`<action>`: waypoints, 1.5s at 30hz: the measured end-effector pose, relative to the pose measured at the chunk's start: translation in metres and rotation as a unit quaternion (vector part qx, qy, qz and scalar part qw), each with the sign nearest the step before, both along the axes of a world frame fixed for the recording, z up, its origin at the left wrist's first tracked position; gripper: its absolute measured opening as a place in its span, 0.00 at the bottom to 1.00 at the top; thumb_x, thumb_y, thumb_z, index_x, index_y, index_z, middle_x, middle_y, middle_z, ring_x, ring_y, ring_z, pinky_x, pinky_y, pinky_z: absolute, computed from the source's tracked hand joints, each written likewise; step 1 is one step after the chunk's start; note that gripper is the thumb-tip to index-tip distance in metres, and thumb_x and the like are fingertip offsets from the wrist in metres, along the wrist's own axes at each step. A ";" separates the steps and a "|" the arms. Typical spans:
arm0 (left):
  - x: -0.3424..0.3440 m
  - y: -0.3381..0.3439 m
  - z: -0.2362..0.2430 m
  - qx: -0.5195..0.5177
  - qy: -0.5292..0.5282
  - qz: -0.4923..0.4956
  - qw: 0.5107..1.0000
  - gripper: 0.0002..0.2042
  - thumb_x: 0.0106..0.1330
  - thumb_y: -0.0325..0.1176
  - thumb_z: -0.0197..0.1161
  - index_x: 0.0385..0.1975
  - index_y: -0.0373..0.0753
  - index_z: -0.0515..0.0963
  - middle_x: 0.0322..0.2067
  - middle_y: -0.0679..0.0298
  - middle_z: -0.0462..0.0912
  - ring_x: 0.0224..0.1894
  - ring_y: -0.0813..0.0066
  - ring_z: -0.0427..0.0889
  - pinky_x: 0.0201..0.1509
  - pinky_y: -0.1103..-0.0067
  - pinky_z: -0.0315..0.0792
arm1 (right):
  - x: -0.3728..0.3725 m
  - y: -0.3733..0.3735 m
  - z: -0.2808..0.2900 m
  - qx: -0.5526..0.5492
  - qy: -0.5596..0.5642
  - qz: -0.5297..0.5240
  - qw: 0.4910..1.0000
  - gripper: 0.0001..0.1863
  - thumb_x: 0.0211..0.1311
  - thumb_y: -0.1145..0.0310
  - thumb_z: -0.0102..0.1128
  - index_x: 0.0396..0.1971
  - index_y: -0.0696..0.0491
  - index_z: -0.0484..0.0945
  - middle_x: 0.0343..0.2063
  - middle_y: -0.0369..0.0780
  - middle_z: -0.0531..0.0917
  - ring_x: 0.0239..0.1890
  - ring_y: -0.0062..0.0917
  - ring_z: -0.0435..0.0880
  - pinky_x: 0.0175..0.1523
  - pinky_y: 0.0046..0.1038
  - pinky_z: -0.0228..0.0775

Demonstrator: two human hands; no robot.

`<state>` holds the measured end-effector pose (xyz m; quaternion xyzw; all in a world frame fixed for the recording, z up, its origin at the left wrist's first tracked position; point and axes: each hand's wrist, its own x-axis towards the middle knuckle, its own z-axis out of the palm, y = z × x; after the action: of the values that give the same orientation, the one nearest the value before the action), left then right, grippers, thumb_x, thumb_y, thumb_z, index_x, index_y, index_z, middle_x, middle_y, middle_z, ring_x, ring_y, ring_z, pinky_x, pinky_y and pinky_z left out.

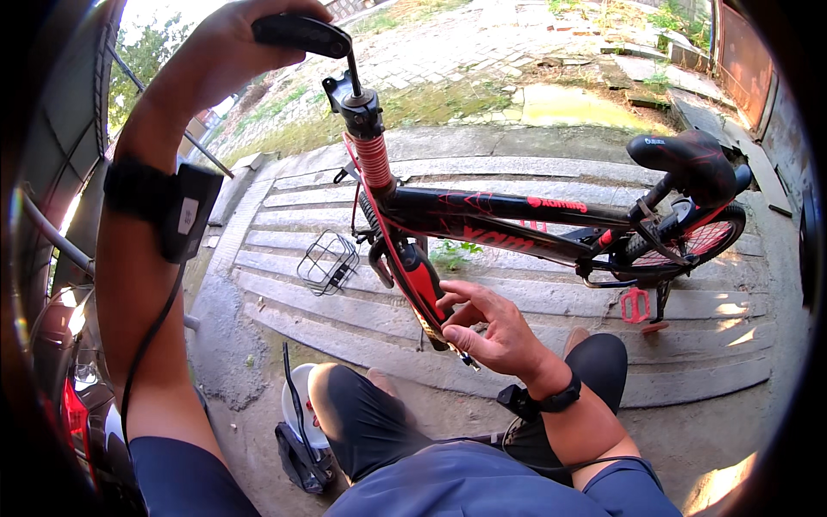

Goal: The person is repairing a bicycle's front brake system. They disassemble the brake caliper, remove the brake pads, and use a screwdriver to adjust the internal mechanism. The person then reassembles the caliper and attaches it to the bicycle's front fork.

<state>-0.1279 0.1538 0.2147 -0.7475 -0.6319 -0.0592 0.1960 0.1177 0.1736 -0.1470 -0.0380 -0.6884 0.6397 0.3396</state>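
Observation:
My left hand (237, 43) is raised at upper left, gripping a black handled tool (293, 33) whose metal shaft reaches down into the top of the steerer clamp (363, 110) on a black-and-red bicycle (482, 207). Pink-red ribbing covers the tube below that clamp. My right hand (487, 332), fingers apart and slightly curled, hovers beside or lightly touches the red-and-black front fork (426, 293); contact is unclear. Cables hang along the fork. The saddle (680, 164) and rear wheel are at the right. Black devices are strapped to both my forearms.
A wire basket (327, 263) lies on the grooved concrete (284, 310) left of the bicycle. Below are a white bucket (297, 405) and dark bag (306, 470) beside my knee. A vehicle with a red lamp (73, 405) stands at left, a rusty gate (741, 60) at upper right.

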 end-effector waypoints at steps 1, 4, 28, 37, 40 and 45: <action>-0.001 0.001 -0.003 0.013 0.005 -0.036 0.999 0.20 0.60 0.23 0.69 0.53 0.43 0.79 0.46 0.63 0.85 0.47 0.70 0.84 0.54 0.78 0.76 | 0.000 0.001 -0.001 -0.002 0.002 -0.001 1.000 0.32 0.64 0.66 0.66 0.65 0.57 0.66 0.48 0.46 0.80 0.40 0.25 0.86 0.41 0.26 0.78; 0.007 -0.007 -0.016 0.059 0.011 -0.041 0.997 0.20 0.59 0.23 0.69 0.53 0.43 0.79 0.46 0.63 0.84 0.48 0.70 0.84 0.55 0.78 0.76 | -0.001 0.003 -0.002 -0.008 0.004 -0.002 1.000 0.32 0.64 0.66 0.66 0.65 0.57 0.66 0.48 0.46 0.80 0.40 0.26 0.86 0.41 0.26 0.78; -0.006 -0.002 -0.024 -0.006 -0.162 -0.115 0.980 0.19 0.59 0.25 0.71 0.51 0.42 0.78 0.45 0.65 0.83 0.46 0.76 0.83 0.54 0.79 0.76 | -0.084 0.080 0.151 0.246 0.133 -0.242 0.929 0.46 0.55 0.45 0.69 0.66 0.58 0.62 0.57 0.54 0.74 0.60 0.44 0.75 0.63 0.40 0.66; -0.002 0.004 -0.022 0.009 -0.128 -0.067 0.989 0.22 0.62 0.50 0.70 0.48 0.42 0.79 0.40 0.63 0.83 0.41 0.74 0.83 0.46 0.80 0.78 | -0.152 0.101 0.158 0.063 0.142 -0.183 0.971 0.39 0.51 0.53 0.76 0.58 0.61 0.72 0.51 0.53 0.76 0.50 0.40 0.79 0.55 0.33 0.72; -0.002 0.009 -0.016 -0.007 -0.117 -0.079 0.990 0.21 0.62 0.51 0.69 0.47 0.41 0.80 0.39 0.63 0.83 0.40 0.74 0.83 0.45 0.80 0.77 | -0.157 0.094 0.154 0.011 0.166 -0.141 0.976 0.30 0.55 0.60 0.75 0.54 0.58 0.76 0.42 0.43 0.79 0.39 0.25 0.79 0.45 0.25 0.73; 0.005 0.007 -0.012 -0.009 -0.106 -0.071 0.992 0.19 0.62 0.46 0.71 0.45 0.40 0.80 0.37 0.64 0.83 0.40 0.75 0.83 0.45 0.80 0.77 | -0.158 0.087 0.155 -0.030 0.207 -0.069 0.975 0.22 0.60 0.69 0.71 0.52 0.57 0.76 0.30 0.30 0.78 0.29 0.10 0.72 0.35 0.14 0.69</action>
<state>-0.1226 0.1604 0.2024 -0.7816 -0.5952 -0.1461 0.1161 -0.0399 0.2611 0.0079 0.0372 -0.5792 0.6294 0.5166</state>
